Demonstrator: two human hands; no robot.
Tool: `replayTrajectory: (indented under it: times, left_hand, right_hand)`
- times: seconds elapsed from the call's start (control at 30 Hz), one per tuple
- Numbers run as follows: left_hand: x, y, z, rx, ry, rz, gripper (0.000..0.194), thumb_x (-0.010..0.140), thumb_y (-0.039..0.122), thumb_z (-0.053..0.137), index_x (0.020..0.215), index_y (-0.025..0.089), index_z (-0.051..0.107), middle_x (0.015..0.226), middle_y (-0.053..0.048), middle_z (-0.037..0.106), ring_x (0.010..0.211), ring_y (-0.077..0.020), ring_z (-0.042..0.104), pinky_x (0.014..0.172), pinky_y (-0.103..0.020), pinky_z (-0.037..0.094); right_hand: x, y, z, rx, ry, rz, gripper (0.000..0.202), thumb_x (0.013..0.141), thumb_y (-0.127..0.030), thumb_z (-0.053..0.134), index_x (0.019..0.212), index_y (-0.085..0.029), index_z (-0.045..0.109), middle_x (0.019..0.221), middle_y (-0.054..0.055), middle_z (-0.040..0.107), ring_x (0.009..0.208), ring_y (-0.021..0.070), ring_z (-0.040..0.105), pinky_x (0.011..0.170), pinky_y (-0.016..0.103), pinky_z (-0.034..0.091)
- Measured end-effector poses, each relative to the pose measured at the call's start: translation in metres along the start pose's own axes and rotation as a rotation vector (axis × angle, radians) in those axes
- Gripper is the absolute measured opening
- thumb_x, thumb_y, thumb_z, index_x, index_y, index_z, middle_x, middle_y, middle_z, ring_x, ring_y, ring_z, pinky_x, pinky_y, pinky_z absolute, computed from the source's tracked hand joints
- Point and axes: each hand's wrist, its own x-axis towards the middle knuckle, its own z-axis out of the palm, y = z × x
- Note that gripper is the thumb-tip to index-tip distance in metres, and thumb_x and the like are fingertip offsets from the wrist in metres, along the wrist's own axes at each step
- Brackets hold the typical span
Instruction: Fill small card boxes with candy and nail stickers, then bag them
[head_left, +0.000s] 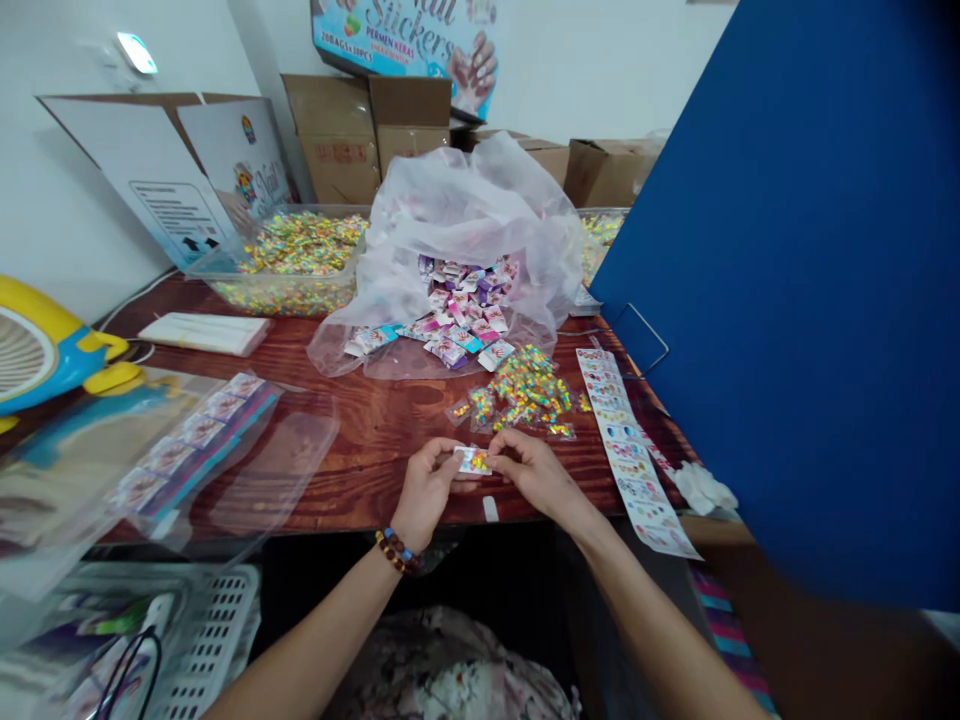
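Observation:
Between my two hands, near the front edge of the table, is a small white card with a little clear packet of coloured candies [474, 460] against it. My left hand [429, 488] pinches the card's left end between thumb and fingers. At its right end, my right hand [534, 478] pinches the card and packet; which of the two it grips is too small to tell. Just beyond lies a pile of small clear candy packets [529, 385]. Behind that, small folded printed packs [465, 310] spill from a large translucent plastic bag [480, 200].
A sticker strip [621, 440] hangs over the front edge at right, beside a blue panel [787, 300]. Candy-filled tubs [277, 290] and cardboard boxes [337, 140] stand behind. At left are a zip bag of packs [202, 430], a yellow-blue fan [45, 345] and a white basket [210, 640].

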Motion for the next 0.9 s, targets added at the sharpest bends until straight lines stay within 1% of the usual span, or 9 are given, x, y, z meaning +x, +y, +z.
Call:
replayTrajectory:
  times: [0.23,0.37,0.47,0.53,0.6,0.67,0.73,0.8,0.9]
  left_hand:
    - [0.0,0.003,-0.006,0.022,-0.05,-0.034,0.036,0.072,0.047,0.07,0.085,0.015,0.06,0.078,-0.002,0.066,0.066,-0.0152,0.067,0.064,-0.029,0.058]
    - [0.003,0.0,-0.006,0.04,-0.055,-0.012,0.035,0.069,0.043,0.074,0.084,0.015,0.06,0.08,-0.001,0.067,0.07,-0.0142,0.066,0.067,-0.028,0.057]
    - [0.006,-0.001,-0.007,0.046,-0.025,0.01,0.032,0.064,0.036,0.077,0.081,0.015,0.059,0.076,0.0,0.067,0.068,-0.0137,0.065,0.065,-0.027,0.056]
    - [0.009,0.0,-0.007,0.035,-0.012,0.015,0.03,0.065,0.034,0.076,0.08,0.015,0.059,0.076,-0.001,0.068,0.068,-0.014,0.065,0.065,-0.027,0.056]
    - [0.012,0.004,-0.007,0.029,-0.006,0.026,0.028,0.066,0.033,0.075,0.082,0.016,0.059,0.077,-0.001,0.068,0.067,-0.014,0.065,0.065,-0.027,0.056]
    - [0.014,0.007,-0.005,0.048,-0.006,0.043,0.027,0.067,0.032,0.075,0.082,0.016,0.06,0.075,0.0,0.068,0.065,-0.0135,0.064,0.065,-0.027,0.056]
    - [0.017,0.01,-0.003,0.072,-0.02,0.058,0.025,0.068,0.032,0.074,0.082,0.017,0.06,0.074,0.0,0.066,0.065,-0.0134,0.064,0.065,-0.027,0.056]
    - [0.02,0.011,-0.001,0.099,-0.045,0.069,0.025,0.069,0.034,0.074,0.081,0.017,0.06,0.076,0.001,0.065,0.067,-0.0137,0.064,0.066,-0.027,0.057]
    - [0.031,0.015,-0.001,0.173,-0.135,0.059,0.024,0.072,0.036,0.072,0.084,0.017,0.061,0.082,-0.001,0.066,0.07,-0.0151,0.065,0.067,-0.029,0.057]
  right_hand:
    - [0.009,-0.008,-0.004,-0.174,-0.078,-0.078,0.008,0.073,-0.016,0.059,0.066,-0.02,0.06,0.069,-0.002,0.057,0.068,0.0142,0.051,0.063,0.024,0.036]
    - [0.012,-0.01,-0.001,-0.207,-0.058,-0.056,0.008,0.073,-0.016,0.06,0.066,-0.02,0.06,0.069,-0.002,0.057,0.068,0.0139,0.051,0.063,0.025,0.036]
    - [0.013,-0.005,0.002,-0.087,0.003,0.003,0.004,0.071,-0.022,0.064,0.071,-0.02,0.06,0.07,-0.003,0.057,0.064,0.0128,0.051,0.059,0.024,0.037]
    - [0.012,-0.002,0.005,0.098,0.043,0.092,0.016,0.07,-0.03,0.066,0.082,-0.021,0.06,0.071,-0.004,0.058,0.059,0.0119,0.051,0.055,0.024,0.04]
    - [0.011,0.001,0.009,0.264,0.046,0.197,0.029,0.069,-0.037,0.068,0.092,-0.022,0.059,0.072,-0.003,0.06,0.055,0.0119,0.053,0.05,0.023,0.041]
    - [0.009,0.003,0.016,0.344,0.032,0.247,0.031,0.068,-0.043,0.069,0.088,-0.02,0.062,0.072,-0.002,0.062,0.056,0.0132,0.055,0.047,0.023,0.042]
    - [0.009,0.005,0.023,0.39,0.072,0.227,0.03,0.068,-0.046,0.07,0.078,-0.019,0.064,0.069,0.0,0.063,0.059,0.0144,0.056,0.049,0.024,0.043]
    - [0.01,0.006,0.028,0.429,0.158,0.181,0.031,0.068,-0.05,0.07,0.072,-0.019,0.066,0.065,0.0,0.061,0.058,0.0142,0.054,0.051,0.024,0.042]
    - [0.012,0.009,0.023,0.411,0.256,0.112,0.034,0.067,-0.054,0.071,0.069,-0.02,0.067,0.063,-0.001,0.06,0.056,0.014,0.05,0.052,0.025,0.04]
